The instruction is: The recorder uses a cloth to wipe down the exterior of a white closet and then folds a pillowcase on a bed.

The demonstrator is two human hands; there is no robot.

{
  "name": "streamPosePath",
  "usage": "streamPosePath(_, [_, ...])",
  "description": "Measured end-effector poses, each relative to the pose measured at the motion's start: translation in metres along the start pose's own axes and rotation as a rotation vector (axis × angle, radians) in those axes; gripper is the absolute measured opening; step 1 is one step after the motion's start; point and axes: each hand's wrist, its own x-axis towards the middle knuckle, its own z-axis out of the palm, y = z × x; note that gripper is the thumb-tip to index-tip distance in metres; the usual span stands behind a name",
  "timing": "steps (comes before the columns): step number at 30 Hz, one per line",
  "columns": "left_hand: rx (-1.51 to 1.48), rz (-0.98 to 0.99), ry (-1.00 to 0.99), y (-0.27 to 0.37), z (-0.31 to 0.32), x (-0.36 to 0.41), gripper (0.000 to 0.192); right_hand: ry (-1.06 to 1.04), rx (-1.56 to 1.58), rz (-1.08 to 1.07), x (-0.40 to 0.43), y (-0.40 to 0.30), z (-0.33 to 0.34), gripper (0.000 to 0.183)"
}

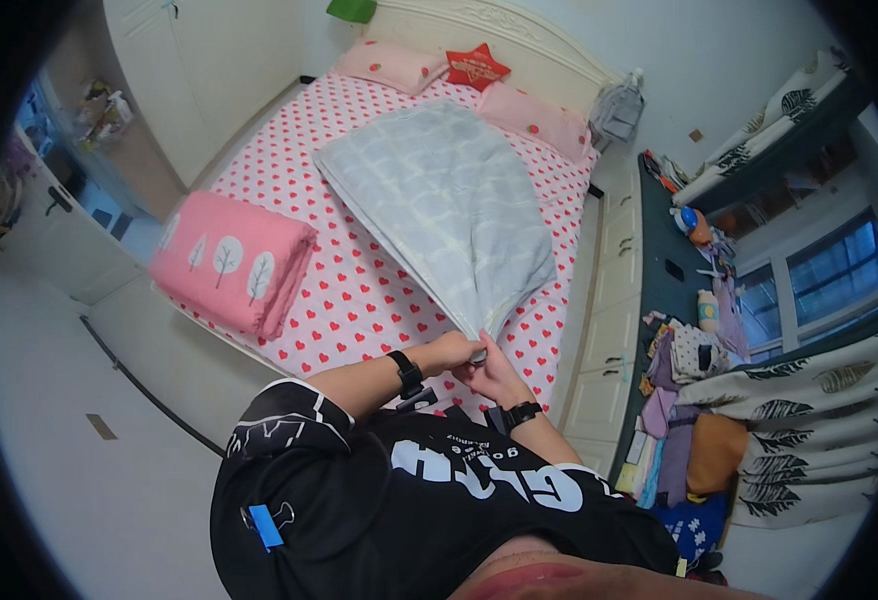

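A light grey-green quilt point(439, 180) with pale yellow lines spreads in a fan over the bed. Its near end narrows to a gathered point in front of my chest. My left hand point(451, 352) is closed around this bunched end. Close against it, my right hand point(495, 373) also grips the gathered fabric, partly overlapped by the left. Part of the quilt's near left edge is lifted off the heart-patterned bed sheet point(341, 307). A black band sits on each wrist.
A folded pink quilt point(232, 262) with tree prints lies at the bed's left edge. Two pink pillows and a red star cushion point(478, 67) rest by the cream headboard point(514, 30). Rightward stands a low cabinet point(607, 300) bearing clothes point(679, 435). A wardrobe point(206, 75) stands left.
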Motion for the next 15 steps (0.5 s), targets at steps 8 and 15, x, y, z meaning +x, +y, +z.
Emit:
streamPosePath(8, [0.032, -0.380, -0.359, -0.052, 0.012, 0.008, 0.063, 0.364, -0.234, -0.138, -0.034, 0.016, -0.028, 0.043])
streamPosePath(15, [-0.399, -0.459, -0.116, -0.110, -0.075, 0.022, 0.066, 0.397, -0.503, -0.104, -0.165, 0.020, -0.072, 0.043])
